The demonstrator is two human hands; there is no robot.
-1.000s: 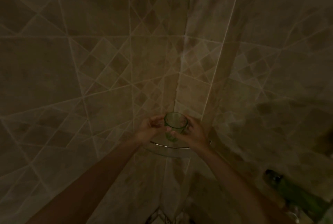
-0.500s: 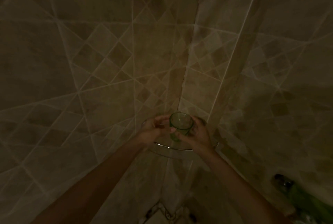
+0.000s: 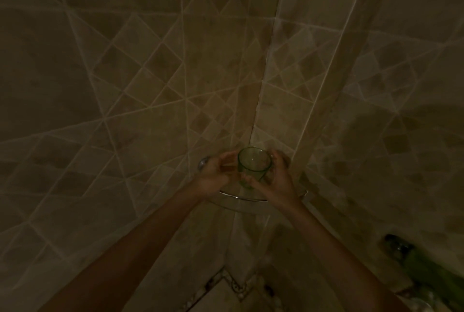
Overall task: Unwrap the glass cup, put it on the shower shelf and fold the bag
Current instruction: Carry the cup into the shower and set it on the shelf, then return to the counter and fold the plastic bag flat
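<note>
The place is a dim shower corner where two tiled walls [image 3: 140,91] meet, with beige tiles set partly in a diamond pattern and pale grout lines. In the corner there is a small curved shower shelf [image 3: 242,200] with a shiny metal front rail, and a round metal fitting [image 3: 203,163] holds it to the wall on the left side.

Both bare arms reach forward to this corner. The glass cup [image 3: 254,164] is green and see-through, it has no wrapping on it, and it stands upright with its open mouth up, right above the shelf. I cannot tell if its bottom already touches the shelf, because the fingers hide it. The left hand [image 3: 215,176] is beside the cup on its left, with the fingers curled toward the glass; its grip looks loose and I cannot tell if it really presses the cup. The right hand [image 3: 275,178] has its grip around the lower part of the cup, with the thumb in front and the fingers behind.

At the lower right edge a green bottle [image 3: 411,264] is seen, blurred. At the bottom, a piece of the floor [image 3: 221,296] shows.
</note>
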